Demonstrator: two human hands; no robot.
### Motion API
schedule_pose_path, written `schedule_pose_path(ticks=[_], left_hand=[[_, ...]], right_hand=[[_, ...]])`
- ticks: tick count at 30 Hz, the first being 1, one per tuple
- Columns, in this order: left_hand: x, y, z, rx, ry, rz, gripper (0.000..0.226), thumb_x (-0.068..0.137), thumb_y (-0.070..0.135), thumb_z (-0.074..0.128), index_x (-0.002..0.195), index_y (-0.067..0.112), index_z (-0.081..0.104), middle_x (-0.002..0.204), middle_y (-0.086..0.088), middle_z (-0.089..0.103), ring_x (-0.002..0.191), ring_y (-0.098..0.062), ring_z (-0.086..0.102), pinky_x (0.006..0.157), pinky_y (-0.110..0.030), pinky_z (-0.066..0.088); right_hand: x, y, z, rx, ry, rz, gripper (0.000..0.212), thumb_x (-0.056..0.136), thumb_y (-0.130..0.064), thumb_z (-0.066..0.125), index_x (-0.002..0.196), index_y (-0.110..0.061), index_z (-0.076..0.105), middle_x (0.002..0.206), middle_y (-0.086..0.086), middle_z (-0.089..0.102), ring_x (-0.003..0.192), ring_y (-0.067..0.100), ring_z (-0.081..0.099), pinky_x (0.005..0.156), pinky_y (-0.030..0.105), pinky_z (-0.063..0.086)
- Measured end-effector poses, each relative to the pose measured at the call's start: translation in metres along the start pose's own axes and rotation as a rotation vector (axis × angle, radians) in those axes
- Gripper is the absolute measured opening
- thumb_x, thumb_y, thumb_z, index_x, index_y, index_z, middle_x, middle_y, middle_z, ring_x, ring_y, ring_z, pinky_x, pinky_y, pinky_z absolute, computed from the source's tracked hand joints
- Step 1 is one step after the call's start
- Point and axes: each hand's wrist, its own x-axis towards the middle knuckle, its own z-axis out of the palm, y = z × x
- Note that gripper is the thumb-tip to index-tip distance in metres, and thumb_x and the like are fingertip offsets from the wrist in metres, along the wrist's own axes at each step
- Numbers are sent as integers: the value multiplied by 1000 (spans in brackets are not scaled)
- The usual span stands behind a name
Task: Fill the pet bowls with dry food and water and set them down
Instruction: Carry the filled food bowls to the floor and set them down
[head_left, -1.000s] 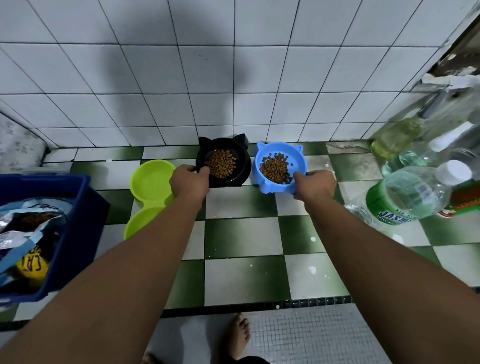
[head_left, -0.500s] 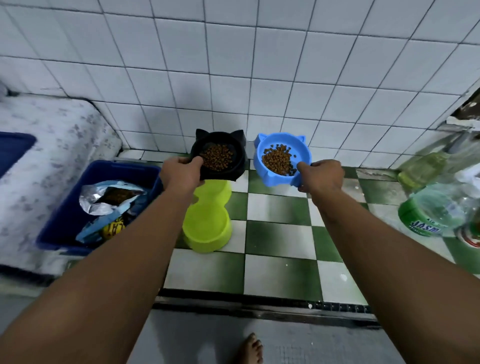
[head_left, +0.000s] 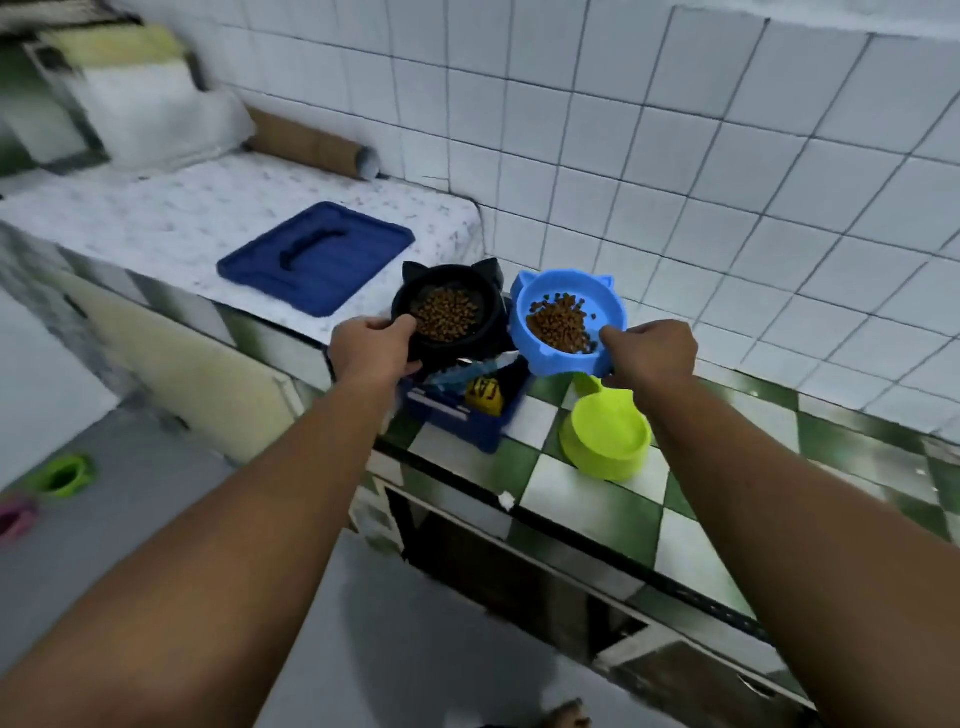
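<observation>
My left hand (head_left: 371, 347) grips the near rim of a black cat-eared bowl (head_left: 483, 304) holding brown dry food. My right hand (head_left: 652, 349) grips the near rim of a blue cat-eared bowl (head_left: 602, 306), also filled with dry food and tilted slightly toward me. Both bowls are held in the air above the counter's left part. A lime-green double bowl (head_left: 605, 439) stands empty on the green-and-white checkered counter (head_left: 737, 540), below my right hand.
A dark blue bin (head_left: 467, 421) with a food bag sits on the counter under the bowls. Its blue lid (head_left: 317, 257) lies on the white speckled surface to the left. A cardboard tube (head_left: 306, 148) lies by the tiled wall. Green (head_left: 65, 473) and pink (head_left: 15, 519) bowls stand on the floor at left.
Both hands have lifted the filled bowls off the counter and carried them left. The view has swung left too, so the bottles on the right are out of view.
</observation>
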Motion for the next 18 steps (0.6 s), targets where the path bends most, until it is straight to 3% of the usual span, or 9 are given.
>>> schedule_pose_path(ticks=[3, 5, 8, 13, 18], left_hand=[[3, 2, -68, -18, 111, 19, 16, 86, 20, 78, 83, 5, 73, 90, -12, 73, 76, -25, 74, 65, -44, 65], [5, 2, -115, -53, 188, -2, 18, 87, 18, 78, 86, 1, 72, 92, -15, 72, 75, -27, 73, 64, -42, 65], [2, 2, -178, -87, 292, 12, 24, 89, 16, 77, 71, 5, 64, 84, -13, 69, 79, -33, 74, 60, -35, 63], [-7, -6, -271, -131, 478, -18, 20, 85, 15, 79, 78, 2, 66, 89, -15, 71, 83, -33, 75, 52, -29, 61], [-5, -27, -349, -157, 637, -70, 20, 87, 16, 79, 76, 6, 66, 88, -13, 71, 75, -28, 73, 52, -29, 61]], right_hand=[[-28, -31, 46, 5, -81, -68, 43, 49, -46, 65, 58, -4, 66, 57, 16, 68, 53, 33, 70, 59, 52, 60], [-55, -57, 73, -31, -150, -107, 39, 57, -44, 69, 56, -7, 60, 63, 17, 70, 57, 33, 71, 61, 51, 60], [-87, -88, 116, 3, -235, -152, 36, 72, -34, 75, 56, -6, 60, 61, 18, 69, 56, 35, 71, 62, 50, 61], [-128, -121, 191, 30, -390, -234, 45, 55, -49, 71, 64, -5, 68, 64, 14, 70, 55, 34, 70, 60, 50, 61], [-182, -158, 258, -8, -551, -336, 36, 62, -40, 72, 62, -4, 69, 58, 14, 69, 55, 33, 70, 59, 51, 61]])
